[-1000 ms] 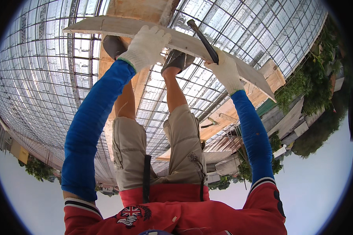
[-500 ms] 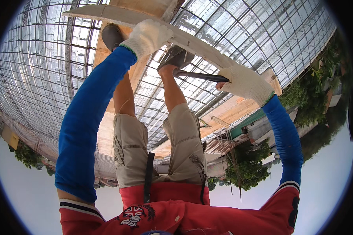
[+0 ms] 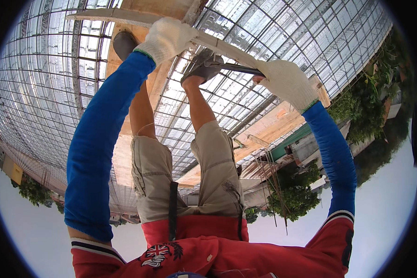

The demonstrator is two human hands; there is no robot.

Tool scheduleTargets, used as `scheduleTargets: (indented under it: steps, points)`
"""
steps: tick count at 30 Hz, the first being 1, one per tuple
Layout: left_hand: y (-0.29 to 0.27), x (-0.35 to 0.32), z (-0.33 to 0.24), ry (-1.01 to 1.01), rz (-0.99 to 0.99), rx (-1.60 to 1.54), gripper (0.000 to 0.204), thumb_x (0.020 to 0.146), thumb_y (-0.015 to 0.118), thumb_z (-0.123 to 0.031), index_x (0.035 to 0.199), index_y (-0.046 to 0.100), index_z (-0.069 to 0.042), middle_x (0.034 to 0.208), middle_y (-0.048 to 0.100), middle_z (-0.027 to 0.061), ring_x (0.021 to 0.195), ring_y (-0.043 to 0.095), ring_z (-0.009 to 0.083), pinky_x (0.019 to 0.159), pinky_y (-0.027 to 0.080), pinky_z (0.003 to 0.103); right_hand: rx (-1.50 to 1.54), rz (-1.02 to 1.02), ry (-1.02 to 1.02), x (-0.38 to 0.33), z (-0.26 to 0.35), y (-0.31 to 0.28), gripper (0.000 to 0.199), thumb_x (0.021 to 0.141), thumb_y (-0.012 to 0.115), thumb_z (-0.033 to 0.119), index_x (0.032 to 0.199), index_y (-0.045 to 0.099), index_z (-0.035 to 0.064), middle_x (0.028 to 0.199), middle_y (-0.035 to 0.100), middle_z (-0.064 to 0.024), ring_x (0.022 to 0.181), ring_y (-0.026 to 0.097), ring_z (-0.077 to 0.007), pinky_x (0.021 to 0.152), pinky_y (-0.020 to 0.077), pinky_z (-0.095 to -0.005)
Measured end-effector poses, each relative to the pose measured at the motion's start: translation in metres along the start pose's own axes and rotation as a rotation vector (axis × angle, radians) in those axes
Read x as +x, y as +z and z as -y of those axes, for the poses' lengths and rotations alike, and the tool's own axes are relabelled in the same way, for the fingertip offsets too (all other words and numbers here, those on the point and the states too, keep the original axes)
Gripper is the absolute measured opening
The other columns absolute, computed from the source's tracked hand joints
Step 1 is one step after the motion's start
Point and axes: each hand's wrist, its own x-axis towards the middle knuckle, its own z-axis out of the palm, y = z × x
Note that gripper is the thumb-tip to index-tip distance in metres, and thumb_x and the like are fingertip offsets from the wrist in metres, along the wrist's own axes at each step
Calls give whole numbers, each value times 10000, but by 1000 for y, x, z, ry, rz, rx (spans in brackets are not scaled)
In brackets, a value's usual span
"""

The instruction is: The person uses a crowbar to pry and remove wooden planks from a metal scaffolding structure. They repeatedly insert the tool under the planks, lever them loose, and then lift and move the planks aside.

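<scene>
While one long, pale, narrow wooden plank (image 3: pixel 111 16) lies across the top of the view, above the grid and near the feet, two hands in white knitted gloves are at it. The left hand (image 3: pixel 167 39) lies over the plank's middle, its fingers bent; their tips are hidden, so I cannot tell how firmly they grip. The right hand (image 3: pixel 289 83) has its fingers wrapped around the handle of one dark, slim hammer (image 3: pixel 241 69), whose head points left, just beside the plank in this view. One bare fingertip shows at that glove.

Beyond these are two dark grey shoes, one (image 3: pixel 123 45) on an orange-brown wooden panel (image 3: pixel 160 5), the other (image 3: pixel 201 72) near the hammer's head, and a dark steel-bar grid (image 3: pixel 55 69) over silvery sheeting.

A second ago the hammer pointed upward, its head past the plank's far edge; half a second ago the head was lower, well apart from the plank. Now it is nearer the plank, while the left hand stays on the wood.
</scene>
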Motion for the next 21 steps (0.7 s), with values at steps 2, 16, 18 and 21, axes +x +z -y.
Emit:
scheduleTargets:
  steps: [2,16,18,21]
  points:
    - [-7,6,9,5,-4,27,308,1021,691,-373,1297,760,-255,1084,805,66,1027,785,297,874,658,461,28,24,108,-1,5,-6,322,1030,665,404,1116,791,120,858,762,-100,871,761,-327,809,605,-505]
    - [20,-7,7,40,-109,49,339,962,730,-422,1209,770,-194,1095,793,48,1065,751,280,932,609,446,-86,14,-154,-7,-5,2,370,1017,688,458,1043,765,97,821,733,-123,781,756,-320,718,617,-480]
    - [15,0,2,47,-133,31,333,945,744,-414,1197,777,-200,1083,790,65,1053,751,284,920,616,458,103,-219,35,2,-24,16,351,1021,689,443,1046,762,100,852,747,-124,831,768,-317,738,618,-483]
    - [8,4,1,26,-77,133,315,934,749,-402,1180,782,-208,1099,793,61,1047,752,288,919,615,457,4,-94,-21,-3,-12,2,349,1030,684,433,1094,763,99,822,742,-117,823,766,-318,729,612,-474]
